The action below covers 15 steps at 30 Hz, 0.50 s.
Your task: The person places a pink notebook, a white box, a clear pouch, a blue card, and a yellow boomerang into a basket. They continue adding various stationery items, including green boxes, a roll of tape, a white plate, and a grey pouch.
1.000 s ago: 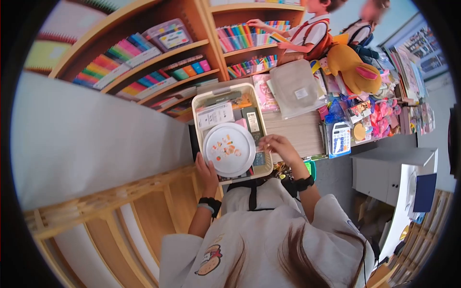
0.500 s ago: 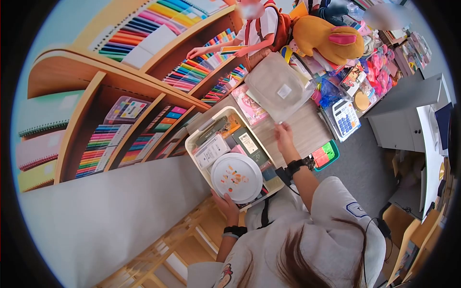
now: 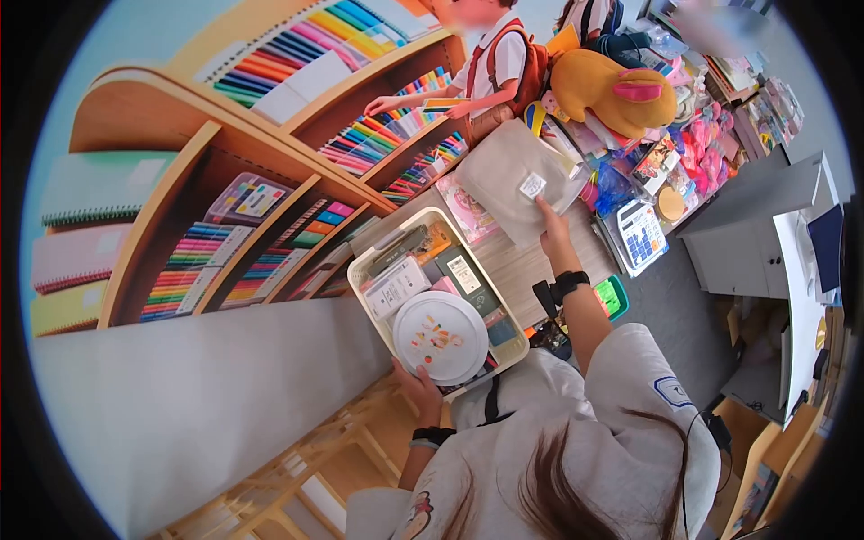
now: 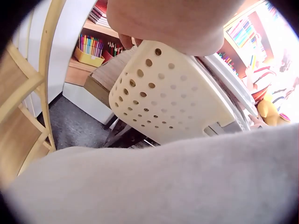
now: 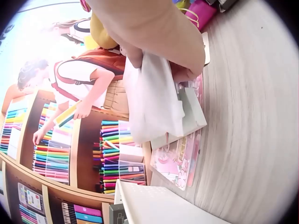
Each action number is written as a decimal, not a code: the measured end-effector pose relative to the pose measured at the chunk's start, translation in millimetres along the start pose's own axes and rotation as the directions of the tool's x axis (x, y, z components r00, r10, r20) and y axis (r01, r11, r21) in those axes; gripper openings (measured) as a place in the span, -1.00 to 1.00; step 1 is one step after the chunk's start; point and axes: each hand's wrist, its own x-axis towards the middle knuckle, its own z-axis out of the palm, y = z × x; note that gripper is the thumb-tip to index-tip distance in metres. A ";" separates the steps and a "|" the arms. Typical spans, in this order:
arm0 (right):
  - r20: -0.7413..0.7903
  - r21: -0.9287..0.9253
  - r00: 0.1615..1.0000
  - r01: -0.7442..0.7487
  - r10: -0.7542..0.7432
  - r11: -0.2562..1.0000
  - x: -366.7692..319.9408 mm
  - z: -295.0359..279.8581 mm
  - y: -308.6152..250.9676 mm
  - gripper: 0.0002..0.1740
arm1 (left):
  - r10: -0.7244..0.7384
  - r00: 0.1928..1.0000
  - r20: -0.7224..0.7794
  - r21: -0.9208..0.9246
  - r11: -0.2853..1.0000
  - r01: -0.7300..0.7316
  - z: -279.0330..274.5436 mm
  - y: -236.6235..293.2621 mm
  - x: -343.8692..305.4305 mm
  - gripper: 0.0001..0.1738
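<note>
My right hand (image 3: 555,232) pinches the near edge of a frosted, translucent plastic pouch (image 3: 513,175) with a white label. In the right wrist view, thumb and fingers close on this whitish pouch (image 5: 154,100), which hangs in folds. My left hand (image 3: 418,393) grips the near left corner of a cream plastic basket (image 3: 515,353); the left wrist view shows its perforated wall (image 4: 163,98) below the palm. Inside the basket, a round white lid-like disc (image 3: 463,360) with small orange pictures lies over boxes, among them a white box (image 3: 396,286) and a dark green one (image 3: 462,274).
A pink picture pack (image 3: 461,207) lies partly under the pouch on the wooden table (image 3: 583,247). To the right are a calculator (image 3: 641,236), a yellow plush toy (image 3: 603,90) and piled packets. A printed shelf mural covers the wall behind. A wooden rail (image 4: 39,93) stands left.
My right hand has moved from the basket's right side to the pouch and taken hold of its edge. The head view has turned; my left hand stays at the basket.
</note>
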 end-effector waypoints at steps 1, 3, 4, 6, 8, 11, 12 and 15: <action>0.045 -0.001 0.999 -0.013 0.013 1.000 -2.4 -5.0 -1.8 -0.36 | -0.009 1.000 -0.010 -0.008 1.000 0.009 0.6 -2.9 -0.6 -0.34; 0.102 -0.015 0.994 -0.031 0.033 0.999 -7.4 -15.0 -4.7 -0.36 | 0.056 0.998 -0.022 0.022 0.998 -0.055 1.8 -10.1 -1.2 -0.35; 0.080 -0.039 0.996 -0.023 0.026 0.999 -10.4 -19.8 -6.4 -0.35 | 0.042 0.999 -0.034 0.017 0.999 -0.042 0.5 -6.5 -2.1 -0.35; 0.076 -0.080 0.997 -0.027 0.033 0.996 -18.3 -31.5 -9.7 -0.35 | 0.056 0.998 -0.010 0.008 0.998 -0.056 -3.7 4.6 -2.1 -0.36; -0.010 -0.077 1.000 -0.022 0.021 0.997 -31.9 -40.7 -23.5 -0.34 | 0.048 0.998 -0.030 0.024 0.999 -0.047 -1.7 -3.3 -1.7 -0.36; -0.056 -0.192 0.998 0.007 -0.018 0.981 -47.0 -53.1 -42.4 -0.37 | 0.040 0.998 -0.050 0.023 0.999 -0.039 -1.2 -4.0 -2.1 -0.36; -0.083 -0.237 0.997 -0.010 -0.009 0.972 -51.1 -60.6 -46.4 -0.39 | 0.043 0.998 -0.043 0.009 0.999 -0.043 -2.2 -2.3 -2.6 -0.36; -0.022 -0.273 0.997 0.062 -0.070 0.960 -69.7 -68.1 -60.2 -0.38 | 0.041 0.998 -0.053 -0.002 0.999 -0.041 -1.9 -7.1 -2.7 -0.39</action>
